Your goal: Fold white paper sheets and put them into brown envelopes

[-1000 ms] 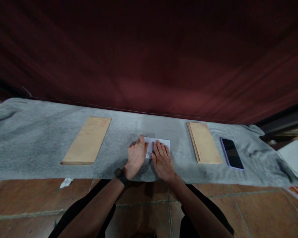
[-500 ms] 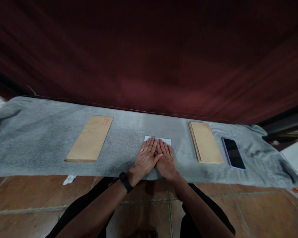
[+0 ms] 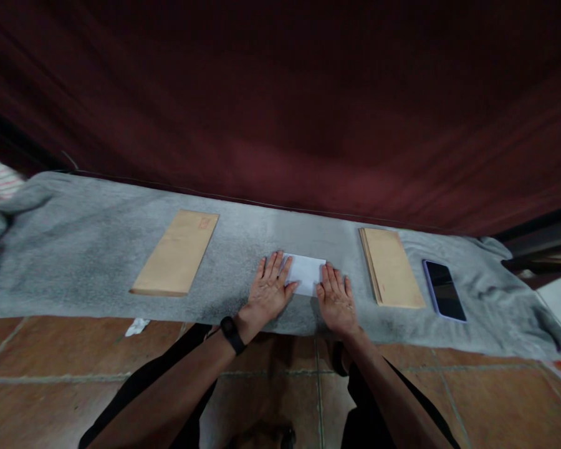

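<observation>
A small white sheet of paper (image 3: 307,274), which looks folded, lies on the grey cloth (image 3: 247,249) right in front of me. My left hand (image 3: 268,288) rests flat at its left edge, with fingers spread and the thumb on the paper. At the right edge lies my right hand (image 3: 337,302), palm down and fingers stretched out, touching the paper's side. Neither hand grips anything. A black band (image 3: 232,335) is round my left wrist.
To the left lies a single brown envelope (image 3: 177,252). On the right are a small stack of brown envelopes (image 3: 393,268) and a phone (image 3: 444,290). A dark red drape (image 3: 280,125) rises behind the cloth. White crumpled tissue (image 3: 137,326) is on the tiled floor (image 3: 75,349).
My hands, side by side on top of the paper before, have slid apart to its left and right edges, uncovering its middle. The view has shifted slightly.
</observation>
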{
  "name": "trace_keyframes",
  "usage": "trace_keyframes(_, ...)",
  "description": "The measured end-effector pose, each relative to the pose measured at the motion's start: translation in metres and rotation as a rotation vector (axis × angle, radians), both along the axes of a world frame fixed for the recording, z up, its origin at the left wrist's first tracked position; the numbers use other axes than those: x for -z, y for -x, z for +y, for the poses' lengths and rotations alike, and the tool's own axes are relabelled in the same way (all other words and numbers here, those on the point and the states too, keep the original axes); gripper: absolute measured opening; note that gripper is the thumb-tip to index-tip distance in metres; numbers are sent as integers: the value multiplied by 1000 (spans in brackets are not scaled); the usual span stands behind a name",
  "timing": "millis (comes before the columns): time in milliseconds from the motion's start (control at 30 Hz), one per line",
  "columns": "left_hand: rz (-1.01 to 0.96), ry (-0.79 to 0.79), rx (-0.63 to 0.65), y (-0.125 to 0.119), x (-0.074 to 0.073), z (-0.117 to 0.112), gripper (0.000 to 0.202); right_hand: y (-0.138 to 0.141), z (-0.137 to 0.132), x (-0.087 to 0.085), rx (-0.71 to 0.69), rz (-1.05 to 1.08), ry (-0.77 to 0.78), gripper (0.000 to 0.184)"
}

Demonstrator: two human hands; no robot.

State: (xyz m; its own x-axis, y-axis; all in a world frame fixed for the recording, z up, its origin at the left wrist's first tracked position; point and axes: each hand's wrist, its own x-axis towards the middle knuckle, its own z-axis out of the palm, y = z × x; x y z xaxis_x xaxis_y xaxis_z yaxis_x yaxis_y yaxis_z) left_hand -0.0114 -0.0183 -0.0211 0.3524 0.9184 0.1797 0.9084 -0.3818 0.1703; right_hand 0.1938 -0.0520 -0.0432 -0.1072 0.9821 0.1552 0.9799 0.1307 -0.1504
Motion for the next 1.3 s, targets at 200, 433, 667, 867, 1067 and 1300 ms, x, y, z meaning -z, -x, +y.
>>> trace_keyframes(200,1,2,-19,-1,-1,-1,62,-14,0,-4,57,26,-38,56)
trace_keyframes(433,18,-71,32,-9,-3,-2,57,15,6,-19,-145,252,-73,60)
trace_keyframes(667,35,-75,129,-16,15,-5,67,50,5,-10,-209,199,2,60)
trace_keyframes(867,38,-47,88,-8,20,2,61,39,4,-1,-185,65,-107,58)
trace_keyframes(1067,20,-24,11,4,19,11,61,26,5,0,-147,21,-124,59)
trace_keyframes(1300,34,4,5,16,15,16,61,9,5,-2,-92,25,-60,59)
